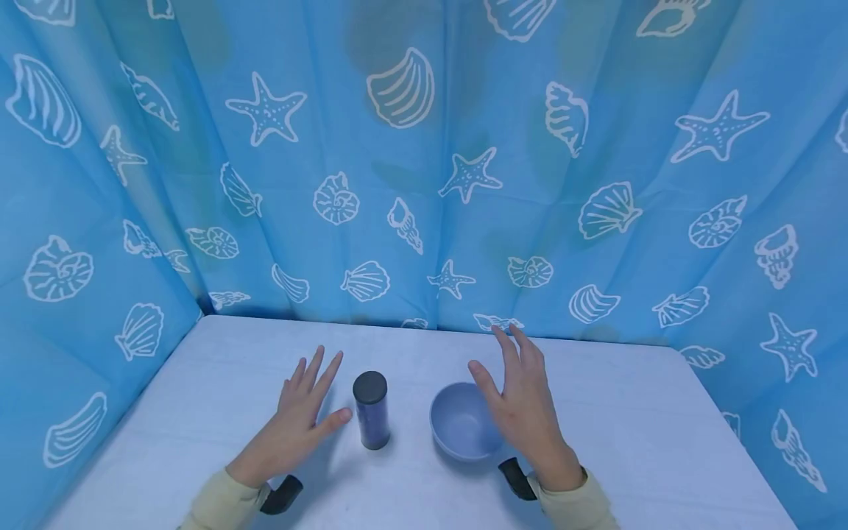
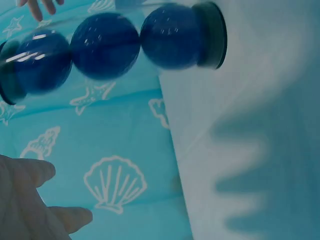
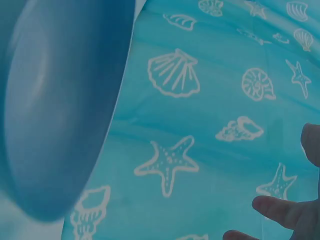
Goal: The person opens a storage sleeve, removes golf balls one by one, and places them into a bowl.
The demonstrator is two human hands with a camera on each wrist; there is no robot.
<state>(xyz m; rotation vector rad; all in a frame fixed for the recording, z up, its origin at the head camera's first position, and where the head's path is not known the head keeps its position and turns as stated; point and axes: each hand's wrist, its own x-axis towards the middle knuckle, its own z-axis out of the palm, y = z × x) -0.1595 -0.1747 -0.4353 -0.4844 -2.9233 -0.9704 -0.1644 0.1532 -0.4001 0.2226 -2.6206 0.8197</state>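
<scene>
A clear tube (image 1: 374,421) with black end caps stands upright on the table. In the left wrist view three dark blue balls (image 2: 105,46) show through its wall. My left hand (image 1: 298,419) is just left of the tube, fingers spread and holding nothing. To the right of the tube sits a blue bowl (image 1: 464,423), upright, its inside bare. My right hand (image 1: 526,405) hovers at the bowl's right side and hides part of its rim. Its fingers (image 3: 280,210) are extended, apart from the bowl's wall (image 3: 60,110) in the right wrist view.
A white-covered table (image 1: 629,427) carries the tube and bowl. Blue curtains (image 1: 411,169) printed with white shells and starfish hang behind the table and along both sides. A black strap piece (image 1: 281,495) sticks out at the left wrist, and another black piece (image 1: 517,478) at the right.
</scene>
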